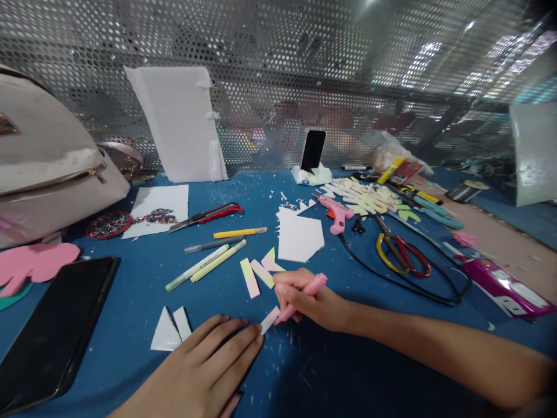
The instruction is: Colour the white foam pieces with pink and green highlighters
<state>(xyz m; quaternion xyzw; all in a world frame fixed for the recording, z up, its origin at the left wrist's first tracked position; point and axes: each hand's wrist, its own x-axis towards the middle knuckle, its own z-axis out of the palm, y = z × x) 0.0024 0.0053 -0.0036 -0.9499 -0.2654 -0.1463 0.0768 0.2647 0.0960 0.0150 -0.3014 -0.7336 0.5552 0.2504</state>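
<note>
One white strip (270, 320) is seen on the blue bench (348, 366), between the hands, long axis running near-left to far-right. Its near end is touched by the left hand (209, 363), which is laid flat, fingers extended and close together, nothing gripped. One pink marker (315, 284) is pinched in the right hand (304, 302), tip set on the strip's far end. Just beyond, two coloured strips (249, 277) are counted; two white triangles (165, 332) left; four pens (217, 261) farther back; one scissors (402, 255) right.

The paper strip (270, 319) looks matt, the marker (310, 288) smooth plastic, the perforated screen (348, 58) shiny metal.
</note>
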